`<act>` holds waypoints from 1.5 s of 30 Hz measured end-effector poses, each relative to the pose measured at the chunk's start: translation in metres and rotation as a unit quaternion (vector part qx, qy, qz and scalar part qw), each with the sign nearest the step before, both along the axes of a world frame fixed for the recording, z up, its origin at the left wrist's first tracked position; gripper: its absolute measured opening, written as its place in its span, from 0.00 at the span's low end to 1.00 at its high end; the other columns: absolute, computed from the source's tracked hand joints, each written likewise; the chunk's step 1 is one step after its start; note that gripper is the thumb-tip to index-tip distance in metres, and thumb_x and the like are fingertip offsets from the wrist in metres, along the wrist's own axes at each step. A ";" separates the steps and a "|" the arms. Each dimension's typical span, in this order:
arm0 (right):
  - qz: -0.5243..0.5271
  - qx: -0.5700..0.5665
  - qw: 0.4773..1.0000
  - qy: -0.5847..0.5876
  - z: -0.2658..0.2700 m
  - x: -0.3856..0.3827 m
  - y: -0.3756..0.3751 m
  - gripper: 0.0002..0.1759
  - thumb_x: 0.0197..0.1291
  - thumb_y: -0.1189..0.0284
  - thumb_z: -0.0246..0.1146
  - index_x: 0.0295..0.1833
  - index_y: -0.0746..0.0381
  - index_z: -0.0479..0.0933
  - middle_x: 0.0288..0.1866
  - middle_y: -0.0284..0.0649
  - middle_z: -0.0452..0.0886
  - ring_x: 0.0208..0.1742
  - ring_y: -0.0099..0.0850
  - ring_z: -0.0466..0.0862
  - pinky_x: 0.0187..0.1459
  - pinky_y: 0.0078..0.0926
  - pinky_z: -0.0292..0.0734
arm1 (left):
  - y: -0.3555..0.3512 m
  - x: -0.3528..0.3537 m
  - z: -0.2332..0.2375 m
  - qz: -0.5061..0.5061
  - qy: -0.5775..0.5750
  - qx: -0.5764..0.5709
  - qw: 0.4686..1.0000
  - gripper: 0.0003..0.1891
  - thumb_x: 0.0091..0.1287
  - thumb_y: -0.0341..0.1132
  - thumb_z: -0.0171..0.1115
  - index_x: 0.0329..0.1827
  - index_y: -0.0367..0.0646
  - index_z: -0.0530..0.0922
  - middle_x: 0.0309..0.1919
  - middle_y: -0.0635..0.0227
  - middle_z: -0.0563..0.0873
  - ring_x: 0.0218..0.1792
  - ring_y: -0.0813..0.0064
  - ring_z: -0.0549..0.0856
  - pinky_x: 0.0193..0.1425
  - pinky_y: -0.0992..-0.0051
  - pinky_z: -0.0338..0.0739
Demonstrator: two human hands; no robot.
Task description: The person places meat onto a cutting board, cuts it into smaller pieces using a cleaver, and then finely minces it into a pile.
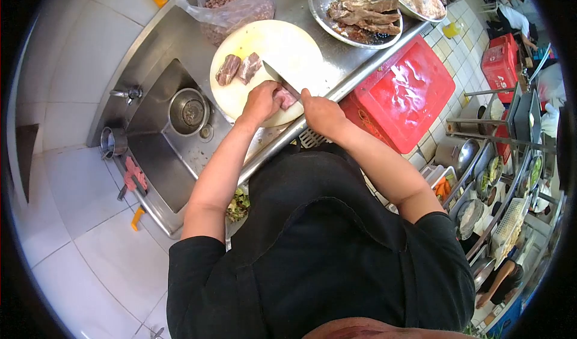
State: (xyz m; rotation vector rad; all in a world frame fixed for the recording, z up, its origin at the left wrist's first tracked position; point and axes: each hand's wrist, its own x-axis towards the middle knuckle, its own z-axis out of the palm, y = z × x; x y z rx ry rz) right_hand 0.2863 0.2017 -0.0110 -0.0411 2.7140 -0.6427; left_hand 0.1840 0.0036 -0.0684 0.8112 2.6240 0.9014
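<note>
On the round white cutting board [288, 39] lie two chunks of dark reddish meat [238, 69]. A pinker piece of meat [287, 98] is near the board's front edge. My left hand [262, 102] presses on that piece with its fingers curled. Closed around the handle of a knife [280, 79] is my right hand [321, 114]. The blade points up and left across the board, right beside the left fingers and the pink meat. My right palm hides most of the handle.
A metal colander [318, 3] of long brown meat pieces and a plastic bag [210, 16] of diced meat stand behind the board. The sink [162, 177] holds a metal pot [188, 112]. A red crate lid [409, 93] is at right; people work beyond the shelves.
</note>
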 end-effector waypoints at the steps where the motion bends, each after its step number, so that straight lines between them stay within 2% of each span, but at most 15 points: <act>1: -0.005 -0.015 1.000 0.004 -0.001 -0.001 -0.001 0.11 0.72 0.78 0.53 0.57 0.70 0.70 0.44 0.64 0.89 0.49 0.60 0.91 0.51 0.57 0.86 | -0.002 0.002 -0.004 -0.005 0.015 0.017 1.000 0.17 0.65 0.32 0.76 0.55 0.35 0.87 0.50 0.49 0.90 0.52 0.48 0.90 0.60 0.58 0.84; 6: -0.019 -0.006 1.000 0.001 0.015 0.006 0.005 0.14 0.70 0.77 0.54 0.58 0.70 0.70 0.43 0.65 0.88 0.48 0.61 0.90 0.51 0.58 0.85 | -0.002 0.009 0.006 0.029 0.048 0.040 0.998 0.18 0.65 0.33 0.78 0.56 0.36 0.85 0.52 0.52 0.88 0.53 0.49 0.89 0.60 0.59 0.84; 8: -0.016 -0.004 1.000 -0.006 0.025 0.020 0.008 0.14 0.70 0.77 0.55 0.58 0.70 0.70 0.42 0.64 0.88 0.48 0.61 0.90 0.51 0.59 0.85 | -0.004 0.005 0.005 0.014 -0.004 -0.003 1.000 0.18 0.66 0.33 0.78 0.56 0.35 0.85 0.52 0.52 0.89 0.53 0.50 0.89 0.61 0.59 0.84; 12: -0.014 -0.009 0.999 -0.028 0.042 0.035 0.007 0.13 0.70 0.77 0.55 0.56 0.72 0.71 0.40 0.63 0.89 0.47 0.61 0.91 0.50 0.59 0.85 | -0.005 0.005 0.005 0.006 -0.005 0.028 1.000 0.17 0.67 0.33 0.76 0.56 0.36 0.86 0.50 0.51 0.89 0.52 0.48 0.89 0.59 0.57 0.84; 17: -0.005 0.001 1.000 -0.029 0.050 0.032 0.004 0.11 0.71 0.78 0.54 0.55 0.71 0.71 0.40 0.63 0.89 0.45 0.59 0.92 0.47 0.57 0.86 | -0.003 0.004 0.004 0.004 -0.008 0.005 1.000 0.17 0.67 0.33 0.76 0.56 0.36 0.87 0.51 0.51 0.90 0.53 0.49 0.89 0.60 0.57 0.84; 21: -0.001 0.013 0.999 -0.037 0.038 0.019 -0.005 0.10 0.72 0.79 0.54 0.56 0.70 0.71 0.41 0.62 0.90 0.45 0.58 0.92 0.48 0.54 0.87 | -0.002 0.004 0.007 0.002 -0.007 -0.023 1.000 0.17 0.67 0.34 0.76 0.56 0.35 0.87 0.51 0.51 0.90 0.53 0.49 0.90 0.60 0.57 0.84; 25: -0.022 0.003 0.999 -0.034 0.003 0.016 -0.010 0.11 0.73 0.78 0.54 0.57 0.68 0.70 0.43 0.61 0.90 0.48 0.58 0.92 0.49 0.54 0.87 | -0.001 0.005 0.007 0.004 -0.004 0.003 1.000 0.18 0.67 0.34 0.76 0.56 0.36 0.87 0.51 0.51 0.90 0.53 0.49 0.89 0.60 0.57 0.84; 28: -0.021 0.003 0.999 -0.032 0.005 0.017 -0.003 0.13 0.72 0.77 0.54 0.59 0.68 0.70 0.44 0.61 0.90 0.50 0.59 0.92 0.51 0.56 0.87 | -0.007 0.006 0.006 -0.001 -0.002 -0.007 1.000 0.16 0.69 0.33 0.76 0.55 0.34 0.87 0.51 0.52 0.90 0.54 0.51 0.90 0.63 0.60 0.84; 30: -0.029 -0.004 0.999 -0.033 0.021 0.017 0.003 0.15 0.71 0.77 0.55 0.61 0.69 0.70 0.45 0.62 0.89 0.51 0.60 0.91 0.52 0.57 0.86 | -0.011 0.000 0.003 -0.005 -0.007 0.037 0.999 0.15 0.70 0.32 0.75 0.55 0.34 0.86 0.50 0.54 0.89 0.53 0.53 0.90 0.62 0.62 0.85; 34: -0.033 -0.026 0.999 -0.024 0.034 0.034 0.000 0.17 0.70 0.78 0.55 0.61 0.70 0.70 0.42 0.63 0.89 0.48 0.61 0.91 0.51 0.59 0.85 | -0.012 0.003 -0.003 0.014 -0.020 0.041 0.999 0.15 0.69 0.32 0.74 0.55 0.36 0.87 0.49 0.54 0.88 0.52 0.53 0.90 0.58 0.60 0.84; 41: -0.011 -0.017 0.998 -0.056 0.054 0.039 -0.004 0.12 0.71 0.79 0.54 0.57 0.71 0.70 0.40 0.62 0.89 0.47 0.59 0.92 0.50 0.58 0.86 | -0.011 0.004 -0.001 0.007 -0.002 0.030 1.000 0.13 0.69 0.31 0.74 0.53 0.35 0.88 0.49 0.52 0.89 0.51 0.51 0.90 0.58 0.59 0.84; 45: -0.016 -0.009 0.997 -0.071 0.037 0.022 -0.016 0.11 0.72 0.79 0.53 0.57 0.70 0.70 0.42 0.63 0.90 0.48 0.59 0.92 0.51 0.57 0.86 | -0.011 0.002 -0.001 0.009 -0.003 0.028 1.000 0.13 0.69 0.32 0.75 0.52 0.35 0.87 0.48 0.52 0.90 0.50 0.51 0.90 0.58 0.59 0.84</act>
